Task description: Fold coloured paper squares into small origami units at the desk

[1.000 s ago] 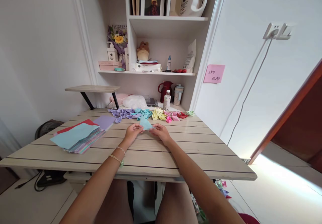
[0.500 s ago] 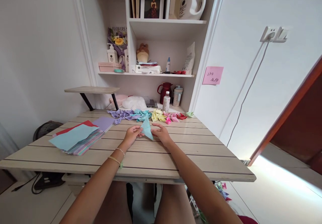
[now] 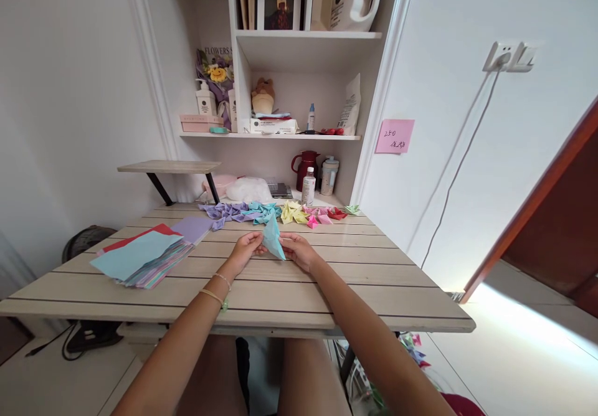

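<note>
A light blue folded paper (image 3: 272, 238) with pointed ends is held up between my two hands, just above the table. My left hand (image 3: 246, 249) pinches its left side, with a bracelet and a yellow band on that wrist. On the paper's right side, the fingers of my right hand (image 3: 299, 250) close on it. Behind my hands lies a row of folded paper pieces: purple (image 3: 228, 212), blue (image 3: 262, 212), yellow (image 3: 293, 212), pink (image 3: 322, 215), red (image 3: 337, 213) and green (image 3: 353, 209).
A stack of coloured paper sheets (image 3: 140, 257) lies on the slatted table (image 3: 374, 291) to the left. A small raised shelf (image 3: 169, 167) stands behind it. Toward the back are a bottle (image 3: 308, 187), a dark red jug (image 3: 306, 170) and a tumbler (image 3: 329, 176).
The fingers of my right hand have closed further onto the paper's right side. The folded paper looks narrower and turned slightly. My left hand stays nearly where it was.
</note>
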Demonstrator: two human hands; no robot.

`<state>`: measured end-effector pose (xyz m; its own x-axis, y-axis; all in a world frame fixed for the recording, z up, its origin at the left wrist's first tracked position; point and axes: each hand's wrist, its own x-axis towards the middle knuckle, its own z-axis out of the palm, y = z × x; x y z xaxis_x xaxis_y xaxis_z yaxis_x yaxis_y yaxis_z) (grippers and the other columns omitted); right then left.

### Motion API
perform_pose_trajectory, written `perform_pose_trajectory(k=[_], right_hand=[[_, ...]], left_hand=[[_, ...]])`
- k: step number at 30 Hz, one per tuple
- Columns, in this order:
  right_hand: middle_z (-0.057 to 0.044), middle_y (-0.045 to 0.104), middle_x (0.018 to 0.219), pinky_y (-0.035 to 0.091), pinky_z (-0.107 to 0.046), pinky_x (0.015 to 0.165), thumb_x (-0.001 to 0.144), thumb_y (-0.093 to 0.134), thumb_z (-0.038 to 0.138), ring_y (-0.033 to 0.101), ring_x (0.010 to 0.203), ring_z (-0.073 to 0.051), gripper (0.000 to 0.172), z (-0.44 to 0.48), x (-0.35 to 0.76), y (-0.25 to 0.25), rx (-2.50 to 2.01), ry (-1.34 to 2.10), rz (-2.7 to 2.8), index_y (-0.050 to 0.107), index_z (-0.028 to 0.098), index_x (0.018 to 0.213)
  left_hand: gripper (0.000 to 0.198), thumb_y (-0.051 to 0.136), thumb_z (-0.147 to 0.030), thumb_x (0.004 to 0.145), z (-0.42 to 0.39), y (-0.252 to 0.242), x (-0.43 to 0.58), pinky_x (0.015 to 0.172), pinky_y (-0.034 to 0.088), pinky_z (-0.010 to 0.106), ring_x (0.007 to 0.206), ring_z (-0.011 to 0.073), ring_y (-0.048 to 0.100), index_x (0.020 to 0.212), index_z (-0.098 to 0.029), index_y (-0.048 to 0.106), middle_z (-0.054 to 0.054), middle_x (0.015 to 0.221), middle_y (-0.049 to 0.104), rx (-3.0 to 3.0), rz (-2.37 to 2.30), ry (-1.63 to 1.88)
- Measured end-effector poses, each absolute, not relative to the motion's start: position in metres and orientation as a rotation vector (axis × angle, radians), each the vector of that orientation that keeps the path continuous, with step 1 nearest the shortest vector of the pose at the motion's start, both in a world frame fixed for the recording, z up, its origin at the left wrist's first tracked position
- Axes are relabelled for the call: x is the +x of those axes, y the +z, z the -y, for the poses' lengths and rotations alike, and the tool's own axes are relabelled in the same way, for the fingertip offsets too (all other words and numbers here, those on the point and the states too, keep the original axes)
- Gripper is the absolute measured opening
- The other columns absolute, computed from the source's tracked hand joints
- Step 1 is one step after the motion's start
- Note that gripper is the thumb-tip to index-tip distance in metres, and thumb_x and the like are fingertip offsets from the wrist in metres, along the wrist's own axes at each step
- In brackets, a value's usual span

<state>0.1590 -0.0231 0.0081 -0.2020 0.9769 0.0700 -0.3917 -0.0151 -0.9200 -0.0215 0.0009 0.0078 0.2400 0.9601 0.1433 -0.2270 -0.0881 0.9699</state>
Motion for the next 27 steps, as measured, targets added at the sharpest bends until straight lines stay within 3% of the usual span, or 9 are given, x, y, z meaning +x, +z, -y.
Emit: perform_pose_trajectory(k=[7, 15, 27], right_hand=[[0.001, 0.065, 0.065, 0.044, -0.022, 0.05, 0.057, 0.072, 0.028, 0.056, 0.052, -0.012, 0.037, 0.0229, 0.1566, 0.0061, -0.867, 1.34, 1.191, 0.063, 0.017, 0.091], [0.0, 0.064, 0.069, 0.044, -0.025, 0.058, 0.063, 0.058, 0.025, 0.054, 0.061, -0.015, 0.021, 0.0173, 0.1593, 0.0024, -0.896, 0.908, 1.454, 0.069, 0.016, 0.078], [0.0, 0.06, 0.069, 0.038, -0.022, 0.059, 0.066, 0.054, 0.018, 0.048, 0.062, -0.013, 0.016, 0.0204, 0.1593, 0.0048, -0.972, 0.48, 1.751, 0.067, 0.016, 0.074]], left_hand=[[0.038, 0.077, -0.042, 0.059, -0.0011, 0.0062, -0.0191, 0.052, 0.047, 0.021, 0.052, 0.0115, 0.061, 0.079, -0.013, 0.062, 0.003, 0.061, 0.066, 1.295, -0.843, 1.166], [0.039, 0.07, -0.049, 0.065, -0.0018, 0.0053, -0.0166, 0.051, 0.049, 0.022, 0.049, 0.0111, 0.06, 0.077, -0.013, 0.061, 0.001, 0.058, 0.064, 1.3, -0.88, 1.096], [0.044, 0.07, -0.054, 0.061, -0.0028, 0.0022, -0.0162, 0.047, 0.046, 0.022, 0.043, 0.0103, 0.056, 0.073, -0.013, 0.06, -0.002, 0.05, 0.058, 1.4, -0.911, 1.03]])
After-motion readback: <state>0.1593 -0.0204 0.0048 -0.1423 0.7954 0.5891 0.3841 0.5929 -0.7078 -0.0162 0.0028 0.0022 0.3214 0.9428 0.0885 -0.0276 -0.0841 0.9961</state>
